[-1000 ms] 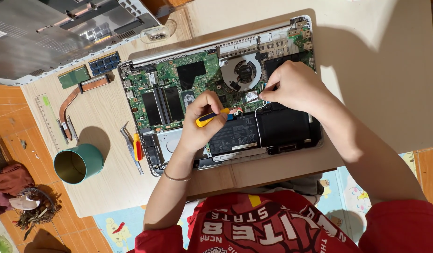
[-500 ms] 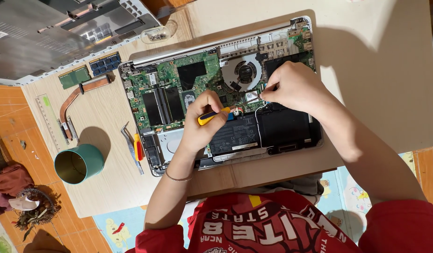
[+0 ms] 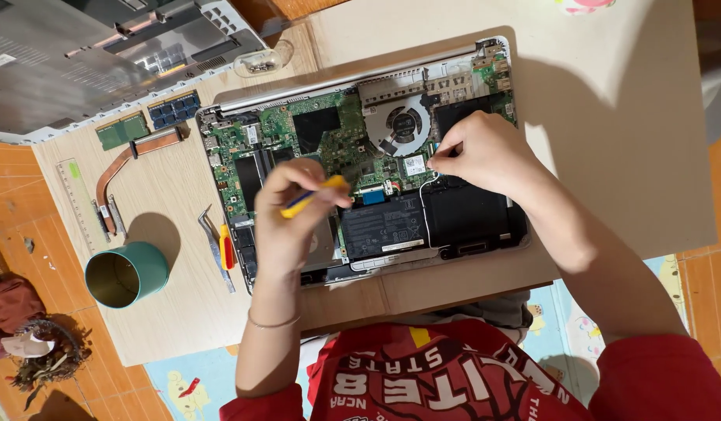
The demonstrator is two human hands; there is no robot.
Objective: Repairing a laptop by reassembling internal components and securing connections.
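Left hand [image 3: 286, 214] grips yellow screwdriver [image 3: 313, 195], wrist bent.

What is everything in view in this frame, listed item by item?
Opened laptop: one, green board, black battery, on the table centre.
Table: one, pale wood.
Yellow-handled tool: one, in the left hand.
Thin cable: one, white, at the right fingers.
Green cup: one, table's left edge.
Pliers: one, red grips, beside the laptop.
Copper heat pipe: one, left of the laptop.
Memory sticks: two, green and blue, upper left.
Grey cover panel: one, top left.
Left hand: closed on the tool.
Right hand: pinching at the cable.
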